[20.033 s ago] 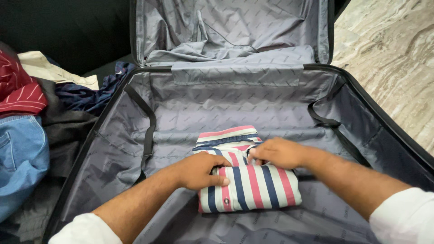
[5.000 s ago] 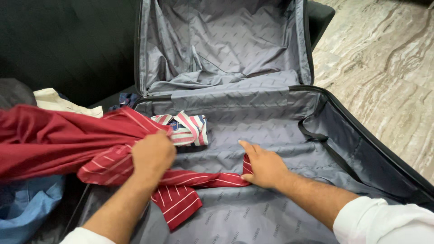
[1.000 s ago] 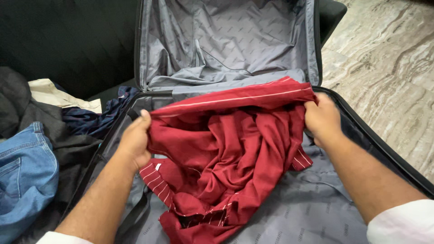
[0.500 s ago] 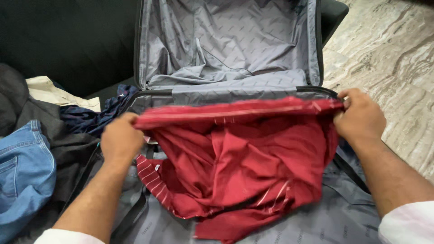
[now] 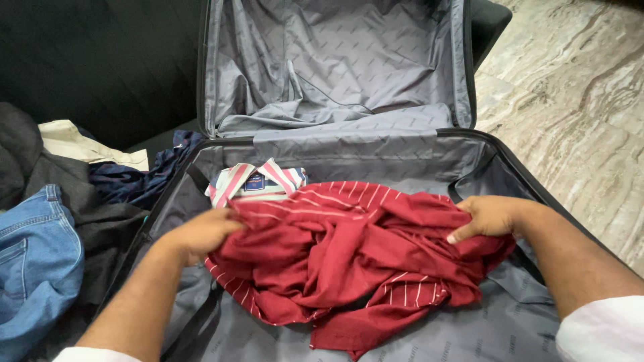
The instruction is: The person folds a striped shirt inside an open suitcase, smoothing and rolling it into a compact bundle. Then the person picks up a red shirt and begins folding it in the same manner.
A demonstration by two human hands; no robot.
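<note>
A dark red shirt with thin white stripes (image 5: 349, 258) lies bunched in the lower half of an open suitcase (image 5: 376, 157) lined in grey. My left hand (image 5: 201, 233) grips its left edge. My right hand (image 5: 486, 216) grips its right edge. A folded shirt striped pink, white and navy (image 5: 256, 182) sits at the suitcase's back left corner, just beyond my left hand.
The suitcase lid (image 5: 335, 60) stands upright behind. A heap of clothes lies to the left: blue jeans (image 5: 33, 268), a dark grey garment (image 5: 80, 208), a navy one (image 5: 134, 177) and a cream one (image 5: 80, 144). Marble floor (image 5: 577, 100) is on the right.
Both hands have lowered the red shirt from a raised, stretched hold down into the suitcase. The folded striped shirt behind it is uncovered again.
</note>
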